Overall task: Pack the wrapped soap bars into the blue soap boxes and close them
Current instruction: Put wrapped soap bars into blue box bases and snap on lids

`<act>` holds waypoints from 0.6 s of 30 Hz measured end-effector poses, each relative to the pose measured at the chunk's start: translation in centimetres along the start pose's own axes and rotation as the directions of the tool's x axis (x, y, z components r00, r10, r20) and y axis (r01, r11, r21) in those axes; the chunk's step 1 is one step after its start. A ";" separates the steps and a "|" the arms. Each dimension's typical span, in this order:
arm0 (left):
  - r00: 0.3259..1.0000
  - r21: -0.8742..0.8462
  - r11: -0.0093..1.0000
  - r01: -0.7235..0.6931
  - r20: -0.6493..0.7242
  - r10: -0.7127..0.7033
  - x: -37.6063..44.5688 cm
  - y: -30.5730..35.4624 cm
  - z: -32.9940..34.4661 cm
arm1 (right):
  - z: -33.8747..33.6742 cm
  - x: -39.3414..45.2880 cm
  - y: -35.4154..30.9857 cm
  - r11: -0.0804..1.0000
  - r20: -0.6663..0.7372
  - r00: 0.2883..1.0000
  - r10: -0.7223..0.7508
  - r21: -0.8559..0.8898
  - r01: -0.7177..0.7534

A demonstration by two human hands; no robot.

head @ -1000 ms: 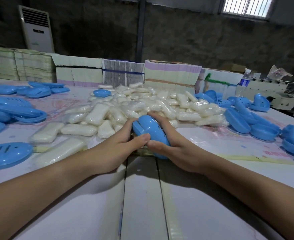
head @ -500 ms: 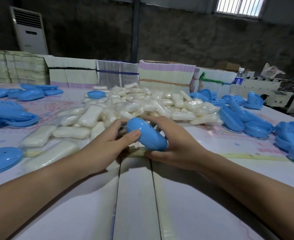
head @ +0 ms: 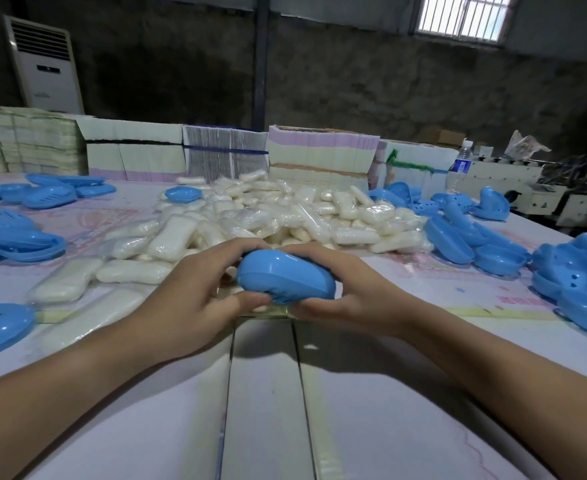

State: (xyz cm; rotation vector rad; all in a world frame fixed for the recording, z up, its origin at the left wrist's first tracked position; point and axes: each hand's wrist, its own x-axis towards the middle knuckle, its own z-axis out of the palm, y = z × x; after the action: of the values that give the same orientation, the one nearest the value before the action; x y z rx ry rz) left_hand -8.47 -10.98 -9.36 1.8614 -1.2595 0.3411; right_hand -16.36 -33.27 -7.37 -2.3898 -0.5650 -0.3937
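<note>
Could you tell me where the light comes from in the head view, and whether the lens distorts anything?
Head view: daylight enters through the barred window; both forearms and the blue soap box cast soft shadows toward the camera on the table; the wide angle bows the table edges and stretches the forearms.

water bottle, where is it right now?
Head view, far right at the back: the water bottle stands upright beside the stacked flat cartons, behind the blue soap boxes on the table's right side.
</note>
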 end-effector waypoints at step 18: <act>0.991 -0.050 0.990 0.134 0.029 -0.133 -0.5 -3.8 0.6 | -6.4 -3.3 3.3 0.939 -0.181 0.921 0.344 0.084 -0.334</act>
State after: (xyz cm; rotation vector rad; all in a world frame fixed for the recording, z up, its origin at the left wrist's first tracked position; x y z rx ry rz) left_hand -5.56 -10.61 -11.88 1.8996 -1.1431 0.2113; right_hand -18.48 -40.74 -5.69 -2.3079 -0.0663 -0.4429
